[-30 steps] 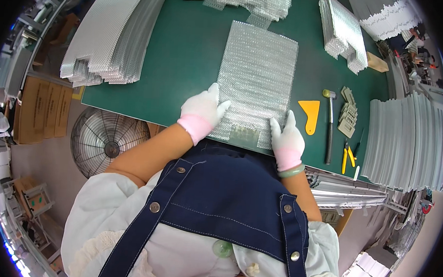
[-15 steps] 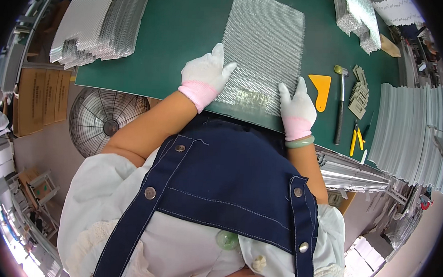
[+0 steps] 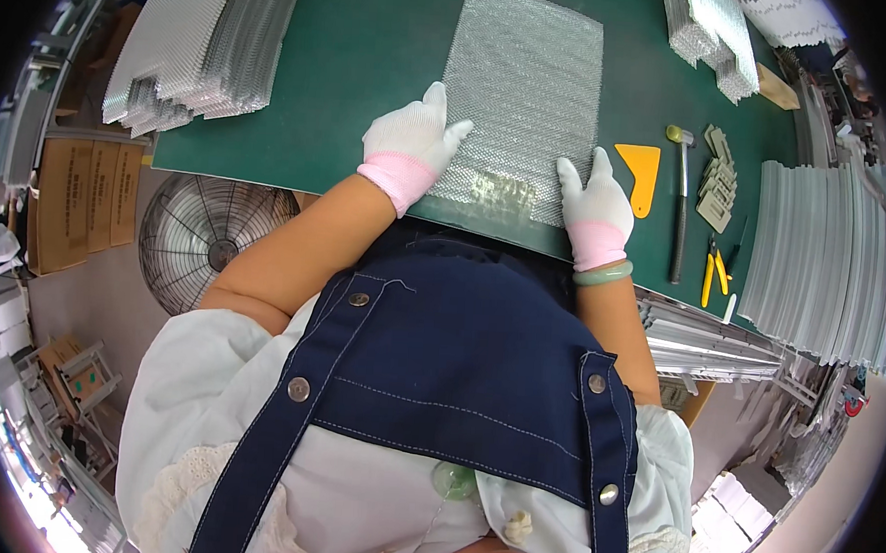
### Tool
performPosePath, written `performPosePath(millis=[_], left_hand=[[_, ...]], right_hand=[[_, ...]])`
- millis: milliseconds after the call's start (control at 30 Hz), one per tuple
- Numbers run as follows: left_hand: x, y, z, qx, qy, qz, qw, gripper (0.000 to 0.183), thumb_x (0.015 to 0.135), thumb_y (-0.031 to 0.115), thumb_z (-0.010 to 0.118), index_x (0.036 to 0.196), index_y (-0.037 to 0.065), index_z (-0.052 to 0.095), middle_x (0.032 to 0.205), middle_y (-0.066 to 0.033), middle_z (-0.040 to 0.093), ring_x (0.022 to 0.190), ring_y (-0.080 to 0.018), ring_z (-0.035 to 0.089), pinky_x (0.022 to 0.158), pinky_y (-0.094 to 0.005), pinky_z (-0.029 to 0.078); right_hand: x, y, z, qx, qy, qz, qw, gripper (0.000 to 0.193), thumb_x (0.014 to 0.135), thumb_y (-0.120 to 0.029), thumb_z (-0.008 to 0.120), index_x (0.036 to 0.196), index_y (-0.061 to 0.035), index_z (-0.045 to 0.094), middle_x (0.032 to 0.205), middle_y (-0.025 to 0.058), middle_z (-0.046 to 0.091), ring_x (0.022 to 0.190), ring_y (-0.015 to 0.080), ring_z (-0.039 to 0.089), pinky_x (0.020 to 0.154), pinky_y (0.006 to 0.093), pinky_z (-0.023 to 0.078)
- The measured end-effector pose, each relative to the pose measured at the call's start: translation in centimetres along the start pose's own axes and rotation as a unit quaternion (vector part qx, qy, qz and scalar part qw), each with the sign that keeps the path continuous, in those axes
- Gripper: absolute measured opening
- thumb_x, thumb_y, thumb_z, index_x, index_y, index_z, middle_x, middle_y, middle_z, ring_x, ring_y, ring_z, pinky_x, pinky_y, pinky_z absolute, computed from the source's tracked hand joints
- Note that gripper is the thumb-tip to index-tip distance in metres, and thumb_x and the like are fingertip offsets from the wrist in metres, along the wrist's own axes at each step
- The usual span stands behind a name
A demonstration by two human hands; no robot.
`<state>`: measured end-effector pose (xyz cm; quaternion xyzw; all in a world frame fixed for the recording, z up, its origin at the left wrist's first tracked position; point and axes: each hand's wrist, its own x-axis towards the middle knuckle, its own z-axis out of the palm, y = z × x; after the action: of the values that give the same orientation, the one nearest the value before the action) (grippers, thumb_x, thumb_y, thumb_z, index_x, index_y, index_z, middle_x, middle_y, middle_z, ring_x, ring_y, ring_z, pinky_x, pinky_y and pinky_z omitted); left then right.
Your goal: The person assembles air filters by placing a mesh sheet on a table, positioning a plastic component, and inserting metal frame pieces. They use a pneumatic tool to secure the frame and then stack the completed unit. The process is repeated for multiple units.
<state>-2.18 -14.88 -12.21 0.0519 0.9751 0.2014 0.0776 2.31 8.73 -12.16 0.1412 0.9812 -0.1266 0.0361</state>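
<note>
A rectangular silver mesh sheet (image 3: 523, 90) lies on the green tabletop, its near end close to the table's front edge. My left hand (image 3: 410, 140), in a white glove with a pink cuff, is at the sheet's left edge, thumb and index finger spread. At the near right corner is my right hand (image 3: 597, 204), gloved the same way, its thumb and index finger also apart. Both hands look open, the sheet lying between them. Whether the fingertips press on the mesh is hard to tell. Some of the other fingers are hidden beneath the hands.
Right of the sheet lie a yellow scraper (image 3: 641, 177), a hammer (image 3: 680, 204), several grey-beige flat pieces (image 3: 717, 181) and yellow-handled pliers (image 3: 714, 271). Mesh stacks stand at far left (image 3: 210, 44) and far right (image 3: 714, 35). Pale strips (image 3: 820, 261) fill the right side. A fan (image 3: 214, 245) stands below.
The sheet sits very slightly farther left against my hands, and its coarse-looking near band now appears more even. Both hands keep nearly the same pose. The whole view has shifted a little.
</note>
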Motion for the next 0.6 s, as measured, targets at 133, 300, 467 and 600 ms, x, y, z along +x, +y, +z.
performPosePath(millis=[133, 300, 467, 600], left_hand=[[0.0, 0.0, 0.0, -0.005, 0.014, 0.001, 1.000, 0.055, 0.094, 0.048, 0.056, 0.120, 0.000, 0.049, 0.085, -0.0213, 0.069, 0.081, -0.0389, 0.068, 0.069, -0.0472, 0.055], [-0.1, -0.1, 0.3, -0.024, 0.038, 0.003, 0.999, 0.059, 0.094, 0.049, 0.056, 0.127, 0.001, 0.049, 0.085, -0.0208, 0.069, 0.081, -0.0387, 0.068, 0.071, -0.0474, 0.054], [0.8, 0.3, -0.2, 0.025, -0.033, -0.024, 0.999, 0.067, 0.092, 0.049, 0.058, 0.136, 0.001, 0.045, 0.091, -0.0198, 0.069, 0.086, -0.0366, 0.068, 0.074, -0.0479, 0.053], [0.2, 0.9, -1.6, 0.140, 0.065, -0.028, 0.988, 0.068, 0.089, 0.050, 0.062, 0.139, 0.006, 0.045, 0.113, -0.0150, 0.066, 0.103, -0.0321, 0.065, 0.083, -0.0469, 0.050]], right_hand=[[0.2, 0.7, 0.6, -0.004, 0.031, -0.024, 0.999, 0.072, 0.093, -0.055, 0.054, 0.139, -0.0008, 0.046, 0.086, 0.0224, 0.070, 0.081, 0.0395, 0.069, 0.070, 0.0470, 0.054], [-0.4, -0.1, -0.1, 0.025, 0.011, 0.010, 1.000, 0.071, 0.094, -0.055, 0.053, 0.140, -0.0010, 0.046, 0.090, 0.0237, 0.070, 0.085, 0.0400, 0.069, 0.074, 0.0478, 0.054], [0.6, 0.2, 0.0, -0.015, -0.005, -0.019, 1.000, 0.073, 0.095, -0.054, 0.051, 0.143, -0.0002, 0.043, 0.094, 0.0245, 0.070, 0.088, 0.0401, 0.069, 0.076, 0.0479, 0.054], [0.5, -0.5, -0.7, -0.028, -0.041, 0.010, 0.999, 0.075, 0.094, -0.056, 0.050, 0.144, -0.0008, 0.042, 0.093, 0.0231, 0.070, 0.086, 0.0398, 0.069, 0.075, 0.0472, 0.054]])
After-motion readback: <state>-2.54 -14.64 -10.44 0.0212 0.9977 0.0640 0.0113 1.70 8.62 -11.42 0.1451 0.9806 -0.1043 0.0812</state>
